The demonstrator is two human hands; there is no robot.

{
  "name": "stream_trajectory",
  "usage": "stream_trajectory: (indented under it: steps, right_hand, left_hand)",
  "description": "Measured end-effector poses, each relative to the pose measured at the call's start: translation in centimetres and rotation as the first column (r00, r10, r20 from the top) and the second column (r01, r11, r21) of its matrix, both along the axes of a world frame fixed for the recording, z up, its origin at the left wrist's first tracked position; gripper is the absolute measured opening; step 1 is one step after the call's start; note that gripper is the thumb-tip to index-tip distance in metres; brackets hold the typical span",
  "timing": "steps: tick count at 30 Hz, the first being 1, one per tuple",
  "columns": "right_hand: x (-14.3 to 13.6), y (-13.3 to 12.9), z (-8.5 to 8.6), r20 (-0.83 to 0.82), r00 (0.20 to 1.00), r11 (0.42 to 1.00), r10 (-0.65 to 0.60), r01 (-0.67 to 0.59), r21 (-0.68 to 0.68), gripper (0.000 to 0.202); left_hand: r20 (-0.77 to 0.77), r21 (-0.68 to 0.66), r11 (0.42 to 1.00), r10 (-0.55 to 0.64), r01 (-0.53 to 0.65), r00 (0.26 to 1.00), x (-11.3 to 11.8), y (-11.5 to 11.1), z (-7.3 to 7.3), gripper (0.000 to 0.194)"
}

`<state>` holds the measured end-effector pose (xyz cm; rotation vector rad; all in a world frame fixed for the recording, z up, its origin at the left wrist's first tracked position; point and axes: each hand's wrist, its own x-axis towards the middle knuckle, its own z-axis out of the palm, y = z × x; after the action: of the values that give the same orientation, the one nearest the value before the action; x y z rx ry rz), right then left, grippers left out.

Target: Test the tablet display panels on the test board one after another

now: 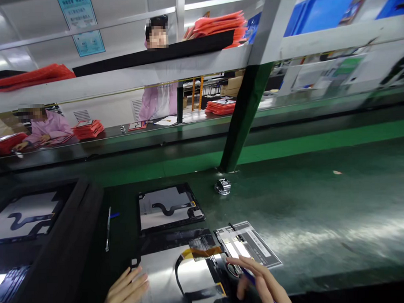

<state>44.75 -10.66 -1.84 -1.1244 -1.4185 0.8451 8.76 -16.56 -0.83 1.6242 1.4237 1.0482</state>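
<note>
silver panel [162, 280]: left hand [124, 293] spread on its left edge, right hand [266, 280] gripping a blue tool [248, 276] at its right; i can't, from here, read the poster [77, 11] beyond it.

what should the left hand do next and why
Perhaps press lightly with the left hand to steady the panel: it rests on the panel's left edge, while the right hand holds a slim blue tool over the opposite side.

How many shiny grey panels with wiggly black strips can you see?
3: the nearest panel, the panel just behind it, and the panel far left. Another may be cut off at lower left.
</note>
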Motion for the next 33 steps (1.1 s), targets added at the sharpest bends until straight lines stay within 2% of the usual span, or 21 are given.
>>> stream_trajectory:
  steps: [2, 3, 6, 9, 13, 16, 18, 22, 26, 28, 29, 31, 32, 33]
  right_hand:
    - [-1.4, 0.1, 0.1, -0.202, 0.979, 0.999, 0.031, -0.033, -0.007, 0.052]
    - [-2.3, 0.2, 0.0, -0.236, 0.971, 0.999, 0.027, -0.033, -0.022, 0.053]
    - [-4.3, 0.5, -0.4, -0.130, 0.990, 0.995, -0.050, 0.039, -0.089, 0.042]
    - [-5.0, 0.8, -0.9, 0.014, 0.988, 0.988, -0.151, 0.151, -0.003, 0.042]
    - [-4.9, 0.9, -0.7, 0.100, 0.976, 0.974, -0.195, 0.180, 0.139, 0.042]
    - [-5.0, 1.0, -0.1, 0.140, 0.969, 0.962, -0.205, 0.173, 0.209, 0.042]
    - [-5.1, 1.2, 0.1, 0.155, 0.961, 0.951, -0.228, 0.187, 0.245, 0.043]
    - [-5.0, 1.3, 0.0, 0.163, 0.954, 0.944, -0.250, 0.203, 0.261, 0.047]
    - [-4.3, 0.8, -0.1, 0.048, 0.985, 0.973, -0.164, 0.153, 0.171, 0.041]
    - [-3.7, 0.6, 0.2, -0.024, 0.988, 0.978, -0.151, 0.152, 0.144, 0.032]
    - [-3.4, 0.6, 0.5, -0.011, 0.990, 0.978, -0.140, 0.140, 0.154, 0.029]
    - [-3.0, 0.9, 1.3, 0.148, 0.987, 0.960, -0.063, 0.020, 0.279, 0.030]
    - [-3.0, 1.1, 1.6, 0.282, 0.959, 0.927, -0.003, -0.103, 0.361, 0.033]
    - [-3.1, 1.5, 2.0, 0.422, 0.905, 0.868, 0.056, -0.253, 0.427, 0.037]
  left_hand:
    - [-0.036, -0.012, 0.999, -0.045, 0.044, 0.998, -0.2, 0.5, 0.5, 0.029]
    - [-0.058, -0.029, 0.997, -0.079, 0.078, 0.995, -0.2, 0.7, 0.7, 0.032]
    - [-0.170, -0.106, 0.983, -0.164, 0.147, 0.972, -0.3, 1.0, 1.2, 0.043]
    - [-0.270, -0.127, 0.984, -0.155, 0.124, 0.950, 0.1, 1.2, 1.6, 0.047]
    - [-0.247, -0.057, 0.998, -0.003, -0.011, 0.969, 3.9, 1.5, 2.7, 0.036]
    - [-0.172, -0.154, 0.988, -0.006, -0.020, 0.985, 7.9, 1.6, 3.7, 0.037]
    - [-0.120, -0.210, 0.976, 0.036, -0.061, 0.992, 9.9, 1.6, 3.9, 0.038]
    - [-0.052, -0.209, 0.973, 0.094, -0.103, 0.994, 11.9, 1.7, 3.7, 0.039]
    - [0.055, -0.091, 0.990, 0.114, -0.109, 0.992, 12.4, 2.1, 3.1, 0.030]
    - [0.096, -0.034, 0.996, 0.087, -0.084, 0.992, 12.7, 2.2, 2.7, 0.028]
    - [0.109, -0.008, 0.998, 0.062, -0.061, 0.992, 12.9, 2.3, 2.5, 0.027]
    - [0.099, 0.041, 0.999, 0.023, -0.027, 0.995, 13.3, 2.3, 2.2, 0.022]
    - [0.078, 0.058, 0.998, 0.024, -0.029, 0.997, 13.5, 2.3, 2.1, 0.016]
    - [0.050, 0.068, 0.997, 0.038, -0.042, 0.998, 13.7, 2.3, 2.0, 0.009]
